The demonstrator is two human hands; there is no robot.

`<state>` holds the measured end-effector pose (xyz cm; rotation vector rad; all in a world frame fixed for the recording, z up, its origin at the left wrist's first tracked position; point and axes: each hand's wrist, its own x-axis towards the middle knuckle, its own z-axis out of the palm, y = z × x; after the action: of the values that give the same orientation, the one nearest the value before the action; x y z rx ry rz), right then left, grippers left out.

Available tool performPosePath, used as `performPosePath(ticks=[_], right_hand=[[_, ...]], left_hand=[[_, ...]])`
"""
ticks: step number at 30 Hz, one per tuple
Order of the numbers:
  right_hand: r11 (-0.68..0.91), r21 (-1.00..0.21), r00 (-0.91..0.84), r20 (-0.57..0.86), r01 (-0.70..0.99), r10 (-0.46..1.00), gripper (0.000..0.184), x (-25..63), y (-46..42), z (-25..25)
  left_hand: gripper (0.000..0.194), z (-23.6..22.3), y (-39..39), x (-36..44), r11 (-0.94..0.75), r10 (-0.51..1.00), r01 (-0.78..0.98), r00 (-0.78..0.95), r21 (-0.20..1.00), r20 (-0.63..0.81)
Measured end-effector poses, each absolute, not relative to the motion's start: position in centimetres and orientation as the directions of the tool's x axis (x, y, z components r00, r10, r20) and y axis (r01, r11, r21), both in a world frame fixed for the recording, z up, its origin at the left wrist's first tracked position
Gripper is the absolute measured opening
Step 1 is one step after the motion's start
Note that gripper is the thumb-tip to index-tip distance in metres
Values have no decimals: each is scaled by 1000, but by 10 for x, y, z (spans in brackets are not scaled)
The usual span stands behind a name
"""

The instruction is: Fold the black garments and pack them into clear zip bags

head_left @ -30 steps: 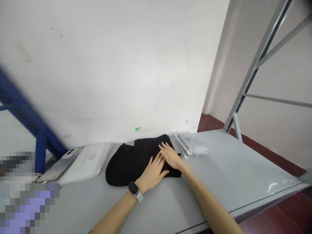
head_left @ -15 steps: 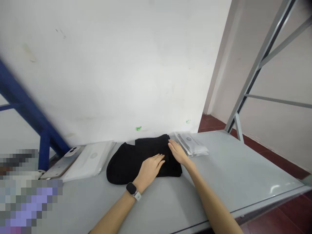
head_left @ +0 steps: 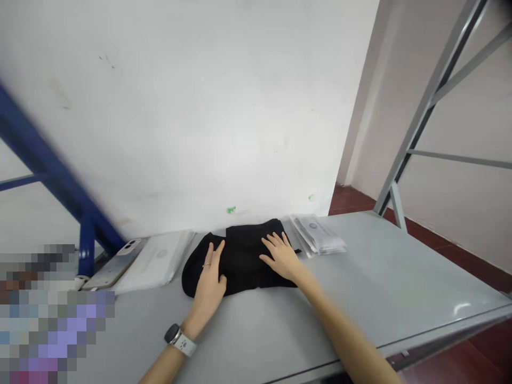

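A single black folded cloth (head_left: 240, 258) lies near the back edge of a grey bench (head_left: 360, 288), about midway along it, its left end soft and rounded, its right end squarer, its surface dark and matte, with the fold lines barely showing. A person's two bare hands rest on it. The left hand (head_left: 208, 274), open with fingers spread and pointing toward the wall, lies flat on the cloth's left part and grips nothing; one ring (head_left: 207, 264) sits on a finger, and one smartwatch (head_left: 174, 336) with a pale strap circles the wrist. The right hand (head_left: 282, 257), also open and flat, fingers spread, presses on the cloth's right part without gripping it.

Along the same back edge, left of the cloth, lie one white flat packet (head_left: 158, 261), just beside it, and one phone (head_left: 114, 269), face down, farther left. To the right, touching the cloth's far corner, sits one stack of clear plastic packets (head_left: 316, 234), its count hard to tell. Behind them rises a white wall (head_left: 180, 106) with two small green marks (head_left: 231, 210). A blue metal frame (head_left: 52, 176) stands at left, a grey metal shelf frame (head_left: 432, 101) at right, above a red floor (head_left: 440, 245).
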<state>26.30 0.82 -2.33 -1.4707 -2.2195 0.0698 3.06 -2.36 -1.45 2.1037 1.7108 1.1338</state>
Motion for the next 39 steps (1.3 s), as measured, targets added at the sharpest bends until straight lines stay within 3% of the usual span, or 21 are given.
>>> performPosePath(ticks=[4,7,13,15,18,20,23,25,28,33,39], right_hand=[[359,-355,-206,402,863,892,53,264,6,-16],[313,-475,-128,383,822,915,48,269,9,-14],[317,-705,-42,378,634,925,32,266,12,-15],[394,-767,-53,428,507,902,30,265,11,-11],[444,-797,-62,461,410,885,32,266,9,-7],[407,-777,-55,437,481,898,33,267,10,-8],[329,-682,-84,367,653,926,38,268,12,-16],[296,-609,-104,330,736,938,40,268,15,-23],[267,-562,-101,309,783,946,39,269,20,-29],[240,-577,-77,292,781,953,33,277,31,-30],[268,-634,-121,266,725,956,13,287,40,-21]], left_hand=[[46,-16,-22,35,-480,827,807,286,343,484],[42,-15,-20,57,-578,775,786,444,220,450],[25,-10,-16,96,-598,765,791,513,133,391],[25,0,-16,93,-535,810,821,432,199,395],[17,20,-16,64,-373,870,811,137,452,473],[15,27,-16,32,-249,862,745,-122,619,493],[28,22,-12,-18,-36,790,613,-467,790,398],[44,12,-7,-44,-23,765,511,-545,859,345],[53,3,4,-66,-136,783,420,-510,897,357],[37,19,37,-78,-93,898,668,-263,738,352],[26,38,81,-77,-246,956,908,170,338,241]])
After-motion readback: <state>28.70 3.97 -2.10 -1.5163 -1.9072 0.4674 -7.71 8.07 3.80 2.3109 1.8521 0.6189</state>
